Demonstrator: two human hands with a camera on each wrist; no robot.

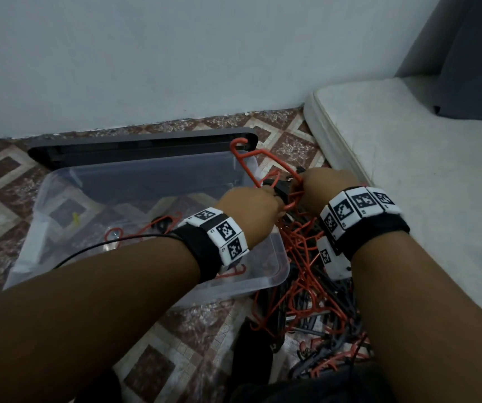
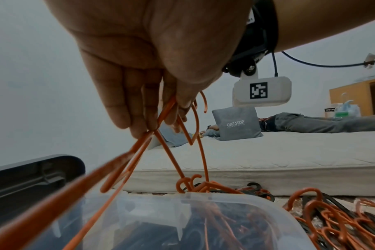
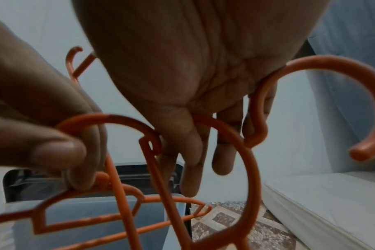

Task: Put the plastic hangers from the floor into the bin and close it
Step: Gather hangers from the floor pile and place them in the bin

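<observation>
Both hands hold a tangled bunch of orange plastic hangers [image 1: 250,162] above the far right corner of the clear plastic bin [image 1: 274,274]. My left hand [image 1: 263,200] pinches thin hanger bars [image 2: 139,152] between thumb and fingers. My right hand [image 1: 311,184] has its fingers [image 3: 222,157] curled through other hanger loops [image 3: 244,143], and one hook [image 3: 353,84] sticks out beside the palm. A few orange hangers [image 1: 158,225] lie inside the bin. A pile of orange and black hangers [image 1: 306,301] lies on the floor right of the bin.
The bin's dark lid [image 1: 117,149] leans behind it against the wall. A white mattress [image 1: 408,170] borders the pile on the right, with a grey bag [image 2: 235,123] and a person lying on it [image 2: 310,121]. Patterned floor tiles [image 1: 4,175] show left of the bin.
</observation>
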